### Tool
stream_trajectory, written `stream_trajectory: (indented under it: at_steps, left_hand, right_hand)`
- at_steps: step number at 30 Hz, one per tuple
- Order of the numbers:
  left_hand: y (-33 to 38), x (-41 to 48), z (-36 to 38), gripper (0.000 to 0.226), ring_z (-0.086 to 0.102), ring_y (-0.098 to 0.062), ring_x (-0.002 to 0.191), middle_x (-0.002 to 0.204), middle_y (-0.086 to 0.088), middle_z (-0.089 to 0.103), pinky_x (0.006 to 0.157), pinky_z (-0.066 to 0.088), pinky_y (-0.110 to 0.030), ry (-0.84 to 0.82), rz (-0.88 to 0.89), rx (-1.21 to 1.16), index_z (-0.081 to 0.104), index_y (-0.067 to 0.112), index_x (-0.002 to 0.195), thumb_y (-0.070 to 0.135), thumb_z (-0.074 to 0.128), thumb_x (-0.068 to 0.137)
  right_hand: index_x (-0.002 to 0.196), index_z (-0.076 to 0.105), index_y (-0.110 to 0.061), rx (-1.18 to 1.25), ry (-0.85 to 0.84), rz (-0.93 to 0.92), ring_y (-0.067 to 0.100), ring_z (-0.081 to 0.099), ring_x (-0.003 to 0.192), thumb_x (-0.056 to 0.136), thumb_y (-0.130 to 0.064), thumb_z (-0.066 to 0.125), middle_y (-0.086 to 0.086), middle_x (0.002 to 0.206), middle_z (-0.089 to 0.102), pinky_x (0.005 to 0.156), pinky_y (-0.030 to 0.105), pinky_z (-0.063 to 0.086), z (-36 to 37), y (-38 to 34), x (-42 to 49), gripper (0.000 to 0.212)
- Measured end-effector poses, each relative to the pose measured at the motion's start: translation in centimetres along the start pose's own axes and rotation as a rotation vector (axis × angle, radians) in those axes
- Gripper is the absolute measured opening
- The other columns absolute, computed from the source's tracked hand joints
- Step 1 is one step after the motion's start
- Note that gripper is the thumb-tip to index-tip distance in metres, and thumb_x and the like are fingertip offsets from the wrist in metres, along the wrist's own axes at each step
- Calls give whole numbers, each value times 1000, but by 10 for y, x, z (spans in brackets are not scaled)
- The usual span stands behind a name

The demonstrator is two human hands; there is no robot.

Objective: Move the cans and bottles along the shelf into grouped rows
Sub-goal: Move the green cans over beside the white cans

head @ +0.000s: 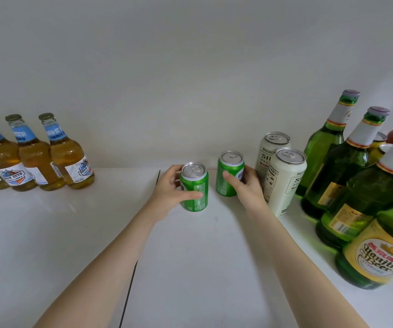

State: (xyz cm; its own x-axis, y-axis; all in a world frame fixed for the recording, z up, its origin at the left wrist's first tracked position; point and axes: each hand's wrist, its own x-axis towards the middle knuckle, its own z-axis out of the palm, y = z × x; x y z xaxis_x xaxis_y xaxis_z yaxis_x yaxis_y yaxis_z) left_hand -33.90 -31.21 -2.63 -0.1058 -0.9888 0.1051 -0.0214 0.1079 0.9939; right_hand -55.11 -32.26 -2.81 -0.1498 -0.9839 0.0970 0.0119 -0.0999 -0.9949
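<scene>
Two short green cans stand upright mid-shelf. My left hand (167,195) grips the nearer green can (196,183), fingers behind it and thumb across its front. My right hand (247,188) grips the farther green can (226,178), thumb on its front. Just right of that hand stand two tall white cans, one at the back (271,150) and one in front (287,181). Further right is a row of tall green beer bottles (347,185). At the far left stand several amber bottles with blue labels (70,157).
The white shelf (202,256) has a dark seam (129,287) running front to back under my left arm. A white wall closes the back. Several yellow and red cans (380,143) show behind the green bottles at the far right.
</scene>
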Motion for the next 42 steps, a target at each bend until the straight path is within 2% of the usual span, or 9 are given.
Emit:
stream_trajectory:
  at_steps: [3,7,11,13,15,20,23,34,42]
  left_hand:
    - [-11,-5,-12,83,67,-19,107,120,-10,65,90,55,-31,-55,-46,60,58,18,121,13,93,47]
    - [-22,-11,-16,72,67,-12,92,108,-9,66,82,53,-23,-67,-96,122,58,9,120,-4,91,58]
    - [-20,-17,-9,65,68,-10,85,103,-8,66,79,54,-24,-63,-104,137,58,5,115,-8,89,60]
    - [-19,-24,-3,64,68,-13,89,103,-9,67,80,54,-24,-70,-105,126,58,5,114,-9,89,59]
    - [-19,-31,6,65,69,-15,93,105,-10,68,81,55,-25,-79,-104,115,59,7,114,-9,89,59]
    - [-14,-50,36,64,70,-14,93,106,-10,70,82,57,-28,-136,-118,85,60,13,108,-12,88,57]
    - [-12,-58,53,63,70,-14,92,108,-12,69,78,56,-25,-142,-125,71,58,10,110,-16,85,59]
    - [-11,-51,78,62,70,-4,80,99,-8,69,72,54,-17,-139,-112,78,57,1,113,-20,82,60]
    - [-16,-29,74,64,71,-12,86,103,-14,70,75,55,-21,-120,-81,86,57,-1,117,-17,84,61]
  right_hand:
    - [118,55,-21,17,-36,1,0,61,109,88,-14,73,-11,113,65,81,9,48,-5,-2,-13,36]
    - [137,44,-17,-45,31,13,5,50,118,86,-18,76,-9,126,53,101,22,38,-8,-3,-33,60]
    - [120,51,-20,-119,84,-42,9,57,108,81,-23,81,-1,117,59,88,17,42,-6,3,-54,49]
    - [118,55,-19,-134,41,-24,10,62,101,78,-25,83,1,112,61,86,22,50,-6,5,-62,49]
    - [119,56,-18,-128,-35,-4,15,64,106,77,-26,85,1,113,64,89,27,53,-7,7,-67,52]
    - [114,60,-22,-70,-139,-11,12,62,111,66,-31,87,-6,115,68,86,20,49,-15,-1,-83,55]
    - [110,63,-22,-32,-147,-15,15,62,113,75,-17,86,-5,113,69,87,19,49,-29,-2,-91,42]
    - [114,63,-19,-13,-99,-50,9,61,111,80,-14,81,-6,113,69,79,10,47,-49,1,-87,38]
    - [115,61,-20,33,-102,-57,15,62,115,82,-18,80,0,117,68,97,30,52,-41,8,-64,38]
